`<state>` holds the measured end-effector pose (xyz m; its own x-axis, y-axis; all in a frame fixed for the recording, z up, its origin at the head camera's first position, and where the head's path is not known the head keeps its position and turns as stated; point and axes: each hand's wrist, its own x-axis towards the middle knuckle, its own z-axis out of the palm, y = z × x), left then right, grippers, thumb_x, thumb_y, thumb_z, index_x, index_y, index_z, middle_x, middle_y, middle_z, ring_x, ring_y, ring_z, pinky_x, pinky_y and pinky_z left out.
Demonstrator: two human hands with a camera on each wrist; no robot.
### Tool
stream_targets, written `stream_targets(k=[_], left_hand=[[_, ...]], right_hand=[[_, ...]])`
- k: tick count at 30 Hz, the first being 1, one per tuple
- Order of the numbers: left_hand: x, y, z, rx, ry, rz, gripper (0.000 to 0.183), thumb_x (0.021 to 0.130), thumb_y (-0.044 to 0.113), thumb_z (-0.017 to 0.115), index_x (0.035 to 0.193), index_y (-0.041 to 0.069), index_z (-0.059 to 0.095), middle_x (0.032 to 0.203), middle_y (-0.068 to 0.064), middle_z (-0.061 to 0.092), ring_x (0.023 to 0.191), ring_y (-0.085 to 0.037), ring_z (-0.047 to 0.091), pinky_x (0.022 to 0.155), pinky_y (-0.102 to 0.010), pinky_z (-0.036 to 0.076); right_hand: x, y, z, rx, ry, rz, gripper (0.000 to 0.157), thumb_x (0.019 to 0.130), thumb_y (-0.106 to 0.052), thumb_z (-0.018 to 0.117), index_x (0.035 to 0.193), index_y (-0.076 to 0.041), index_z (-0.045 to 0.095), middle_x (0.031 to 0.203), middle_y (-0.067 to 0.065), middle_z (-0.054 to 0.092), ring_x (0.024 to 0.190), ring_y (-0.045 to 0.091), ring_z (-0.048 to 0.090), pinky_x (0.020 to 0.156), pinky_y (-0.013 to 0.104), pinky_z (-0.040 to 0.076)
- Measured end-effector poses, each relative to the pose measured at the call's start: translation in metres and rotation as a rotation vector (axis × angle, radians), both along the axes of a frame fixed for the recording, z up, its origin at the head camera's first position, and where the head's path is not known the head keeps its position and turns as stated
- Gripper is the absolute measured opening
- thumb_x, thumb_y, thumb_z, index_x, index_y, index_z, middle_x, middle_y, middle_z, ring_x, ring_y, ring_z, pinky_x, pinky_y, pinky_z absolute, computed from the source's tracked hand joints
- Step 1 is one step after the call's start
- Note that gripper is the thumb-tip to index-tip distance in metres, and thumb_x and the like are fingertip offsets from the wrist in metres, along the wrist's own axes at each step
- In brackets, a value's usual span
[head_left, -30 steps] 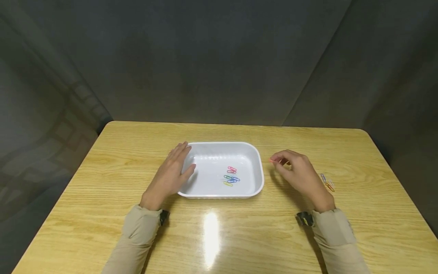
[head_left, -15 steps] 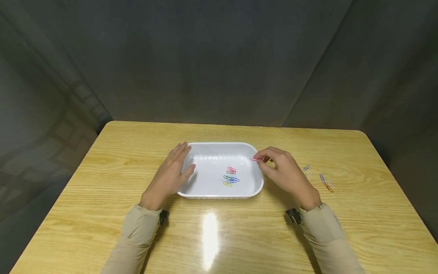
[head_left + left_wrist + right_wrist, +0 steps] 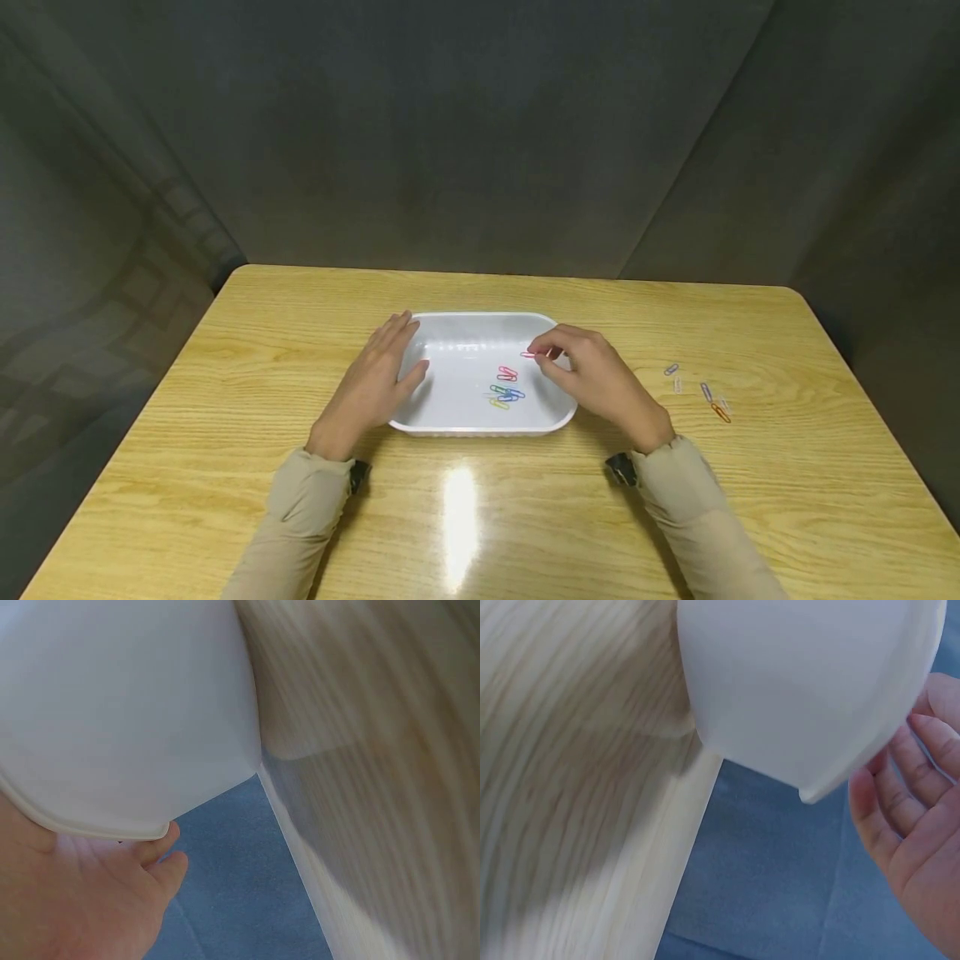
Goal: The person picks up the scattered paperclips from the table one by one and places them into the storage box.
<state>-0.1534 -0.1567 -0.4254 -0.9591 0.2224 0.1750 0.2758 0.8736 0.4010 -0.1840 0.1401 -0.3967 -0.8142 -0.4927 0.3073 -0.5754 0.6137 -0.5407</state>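
Observation:
A white tray stands on the table, several coloured paper clips lying in its right half. Across its left rim rests my left hand, fingers straight and thumb reaching inside; the left wrist view shows the palm against the tray's outer wall. Over the tray's right part, my right hand pinches a pinkish-red paper clip between thumb and forefinger. From the right wrist, the tray's rim hides the fingertips of the right hand, and the paper clip cannot be seen there.
Right of the tray, several loose paper clips lie on the wooden table: two blue, an orange one and whitish ones. A dark grey curtain stands behind the table.
My right hand has moved left with the pinkish-red paper clip, from beside the tray to over its inside. Paper clips it had covered on the table now show. My left hand stays still.

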Motion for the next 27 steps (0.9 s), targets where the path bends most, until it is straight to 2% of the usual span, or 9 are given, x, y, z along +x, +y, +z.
stream_targets(k=[5,16,27], left_hand=[[0.000,0.000,0.000,-0.003,-0.006,0.002,0.062,0.093,0.039,0.046,0.144,0.009,0.027,0.154,-0.006,0.016,0.142,-0.027,0.015,0.118,-0.044,0.014],[0.000,0.000,0.001,0.000,0.000,0.001,0.062,0.093,0.039,0.046,0.144,0.008,0.027,0.154,-0.006,0.016,0.142,-0.027,0.015,0.118,-0.044,0.015],[0.001,0.001,0.001,-0.007,0.009,-0.002,0.061,0.093,0.037,0.047,0.143,0.006,0.029,0.153,-0.009,0.018,0.142,-0.027,0.016,0.118,-0.043,0.015]], right_hand=[[-0.002,-0.007,-0.002,0.012,-0.007,0.022,0.010,0.085,-0.015,0.063,0.093,-0.017,0.068,0.089,-0.008,0.066,0.079,0.006,0.057,0.071,0.033,0.053],[-0.005,-0.028,-0.008,0.055,-0.058,0.055,0.009,0.084,-0.015,0.063,0.092,-0.015,0.068,0.088,-0.006,0.066,0.081,0.008,0.058,0.073,0.031,0.053],[-0.005,-0.043,-0.017,0.099,-0.049,0.096,0.009,0.084,-0.014,0.061,0.089,-0.018,0.068,0.080,-0.010,0.064,0.074,0.003,0.055,0.067,0.019,0.048]])
